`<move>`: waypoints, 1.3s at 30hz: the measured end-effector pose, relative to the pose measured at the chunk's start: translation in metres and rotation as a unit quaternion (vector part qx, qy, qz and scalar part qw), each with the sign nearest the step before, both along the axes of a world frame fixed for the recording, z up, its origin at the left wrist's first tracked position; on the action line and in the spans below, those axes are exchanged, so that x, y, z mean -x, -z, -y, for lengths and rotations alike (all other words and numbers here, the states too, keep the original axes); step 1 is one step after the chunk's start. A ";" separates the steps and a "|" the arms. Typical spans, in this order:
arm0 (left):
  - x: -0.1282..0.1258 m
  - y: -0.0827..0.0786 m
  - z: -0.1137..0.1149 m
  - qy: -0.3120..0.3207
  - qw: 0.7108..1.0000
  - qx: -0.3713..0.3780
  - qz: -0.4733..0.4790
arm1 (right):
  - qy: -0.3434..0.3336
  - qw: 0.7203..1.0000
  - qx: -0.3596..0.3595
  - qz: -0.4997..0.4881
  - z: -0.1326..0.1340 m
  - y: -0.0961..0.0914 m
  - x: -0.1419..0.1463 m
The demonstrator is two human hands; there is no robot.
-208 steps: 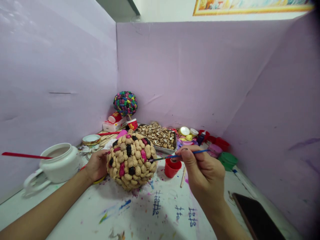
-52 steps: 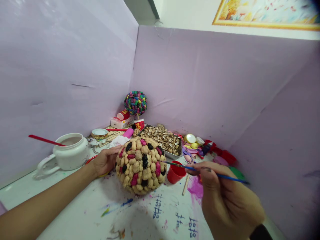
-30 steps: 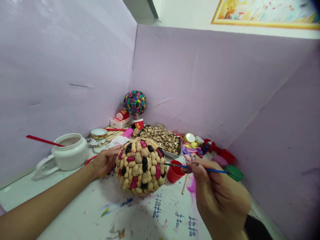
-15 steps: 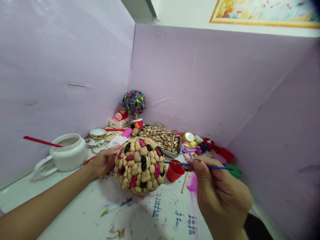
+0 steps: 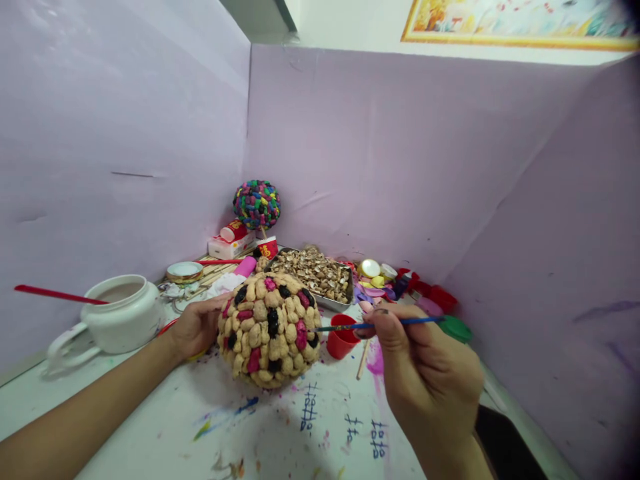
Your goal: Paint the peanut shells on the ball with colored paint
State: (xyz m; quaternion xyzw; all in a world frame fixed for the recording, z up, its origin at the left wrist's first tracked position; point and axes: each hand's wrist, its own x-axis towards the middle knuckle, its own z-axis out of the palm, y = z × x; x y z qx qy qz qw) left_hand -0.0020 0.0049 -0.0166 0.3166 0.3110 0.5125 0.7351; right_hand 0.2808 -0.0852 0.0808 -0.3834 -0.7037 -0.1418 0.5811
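Currently, the right hand's [image 5: 427, 367] grip is narrow, pinching a paintbrush [image 5: 350, 327], tip at the peanut ball's [image 5: 263, 333] right side. The left hand [image 5: 197, 327] touches the ball's left, over the counter [image 5: 170, 433]; its opening cannot be told. Tray [image 5: 334, 306] holds shells [image 5: 315, 270]; white pot [image 5: 130, 323], a red stick [image 5: 55, 293].

Left arm [image 5: 100, 403]: slanted upward, bare, from left of and below the ball [image 5: 263, 340].
Left hand [image 5: 197, 327]: lay against the ball's left side, fingers partly hidden.
Right hand [image 5: 425, 357]: hung right of the ball, thumb and fingers pinching a brush [image 5: 345, 327].
Right wrist [image 5: 463, 450]: bare, lower than the ball.
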 end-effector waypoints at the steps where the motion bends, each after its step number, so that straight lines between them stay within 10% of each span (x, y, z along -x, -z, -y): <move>1: 0.001 0.001 0.000 0.001 1.000 0.001 0.001 | -0.003 1.000 0.002 -0.004 0.000 0.000 -0.001; 39: -0.004 -0.011 0.006 -0.039 0.996 0.072 -0.031 | -0.066 0.997 0.044 -0.011 0.004 -0.006 0.002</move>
